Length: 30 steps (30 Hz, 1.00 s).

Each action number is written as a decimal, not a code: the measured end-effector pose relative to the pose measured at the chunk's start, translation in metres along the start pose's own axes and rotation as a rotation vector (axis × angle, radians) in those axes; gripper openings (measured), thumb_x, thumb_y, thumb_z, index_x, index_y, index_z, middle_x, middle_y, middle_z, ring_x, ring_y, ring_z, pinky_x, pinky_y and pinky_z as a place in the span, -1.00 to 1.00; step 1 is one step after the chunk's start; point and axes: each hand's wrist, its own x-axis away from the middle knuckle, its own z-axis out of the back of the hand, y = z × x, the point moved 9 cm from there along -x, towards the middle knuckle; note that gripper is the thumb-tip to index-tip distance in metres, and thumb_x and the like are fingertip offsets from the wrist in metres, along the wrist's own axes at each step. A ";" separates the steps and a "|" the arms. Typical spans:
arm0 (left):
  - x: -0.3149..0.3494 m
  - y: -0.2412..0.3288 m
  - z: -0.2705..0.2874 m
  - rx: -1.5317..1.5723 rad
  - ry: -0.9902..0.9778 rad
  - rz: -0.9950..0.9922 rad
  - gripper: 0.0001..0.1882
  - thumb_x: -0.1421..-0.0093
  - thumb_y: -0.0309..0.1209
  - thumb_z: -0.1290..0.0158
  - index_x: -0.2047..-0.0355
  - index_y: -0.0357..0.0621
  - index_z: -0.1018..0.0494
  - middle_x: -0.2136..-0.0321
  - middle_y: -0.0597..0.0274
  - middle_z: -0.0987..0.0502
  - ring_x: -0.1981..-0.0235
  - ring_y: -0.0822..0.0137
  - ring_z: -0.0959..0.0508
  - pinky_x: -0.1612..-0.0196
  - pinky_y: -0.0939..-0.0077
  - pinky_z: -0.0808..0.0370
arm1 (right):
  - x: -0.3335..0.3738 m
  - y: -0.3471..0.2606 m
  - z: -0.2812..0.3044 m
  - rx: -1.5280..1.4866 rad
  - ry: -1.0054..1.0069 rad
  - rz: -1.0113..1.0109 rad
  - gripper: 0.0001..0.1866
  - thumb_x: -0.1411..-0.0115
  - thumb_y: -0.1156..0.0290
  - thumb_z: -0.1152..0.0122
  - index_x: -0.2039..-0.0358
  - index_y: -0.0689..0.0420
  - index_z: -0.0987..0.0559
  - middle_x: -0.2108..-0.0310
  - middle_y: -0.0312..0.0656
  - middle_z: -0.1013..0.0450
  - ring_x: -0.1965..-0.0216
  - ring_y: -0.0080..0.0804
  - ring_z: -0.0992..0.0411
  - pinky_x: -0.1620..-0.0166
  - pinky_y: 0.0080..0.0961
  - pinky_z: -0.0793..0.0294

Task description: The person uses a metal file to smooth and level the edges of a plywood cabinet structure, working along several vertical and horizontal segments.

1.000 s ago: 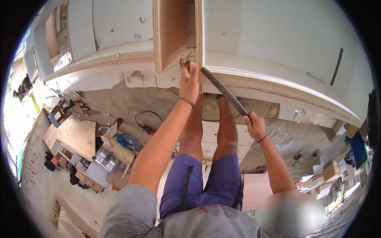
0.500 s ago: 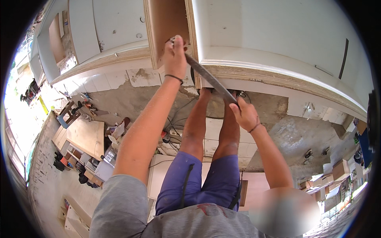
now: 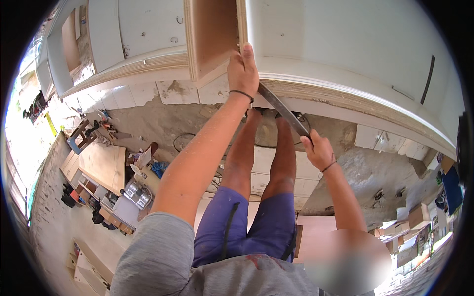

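My left hand is closed around the far end of a long, dark, flat metal file, thumb pointing up. The near end of the file sits in the closed fingers of my right hand, farther right and nearer to me. The tool slants across the front plywood edge of a white cabinet. My left hand is beside the upright plywood divider and hides where the file meets it. A brown-lined compartment opens just left of that divider.
White panels continue along the left. Black cables lie on the floor by my legs. A wooden-topped bench with tools and clutter stands at left. Cardboard boxes are piled at right. A dark strip lies in the cabinet.
Both hands and the file have shifted right and somewhat nearer to me. My left hand has gone from in front of the brown compartment to the divider's edge.
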 end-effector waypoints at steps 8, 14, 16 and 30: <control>-0.022 -0.060 0.036 0.189 0.013 0.201 -0.35 -0.28 0.15 0.28 0.24 -0.30 -0.41 0.35 -0.04 -0.53 0.33 0.09 -0.53 0.18 0.29 -0.42 | -0.027 -0.035 -0.030 0.034 -0.044 0.125 -0.67 -0.23 0.14 -0.08 0.42 0.18 -0.35 0.64 0.17 -0.35 0.50 0.28 -0.32 0.50 -0.01 -0.28; 0.005 -0.023 0.016 0.066 0.091 0.123 -0.31 -0.28 0.16 0.29 0.30 -0.36 -0.42 0.35 -0.11 -0.51 0.22 0.04 -0.51 0.12 0.26 -0.39 | -0.005 -0.009 0.000 0.122 -0.020 0.062 -0.68 -0.24 0.17 -0.06 0.44 0.18 -0.34 0.66 0.15 -0.36 0.53 0.25 -0.35 0.51 -0.03 -0.29; -0.001 -0.049 0.032 0.135 0.047 0.182 -0.32 -0.29 0.14 0.28 0.18 -0.38 -0.38 0.27 -0.04 -0.50 0.18 0.16 -0.49 0.07 0.33 -0.38 | -0.011 -0.018 -0.021 0.122 -0.034 0.101 -0.68 -0.24 0.17 -0.06 0.44 0.17 -0.33 0.66 0.14 -0.36 0.54 0.25 -0.35 0.52 -0.03 -0.29; 0.018 -0.079 0.020 0.433 -0.020 0.401 -0.30 -0.32 0.12 0.35 0.11 -0.40 -0.38 0.28 0.03 -0.55 0.32 0.30 -0.57 0.25 0.49 -0.40 | -0.006 -0.022 -0.017 0.199 -0.077 0.037 -0.66 -0.22 0.13 -0.07 0.46 0.15 -0.33 0.66 0.10 -0.38 0.53 0.20 -0.38 0.50 -0.02 -0.33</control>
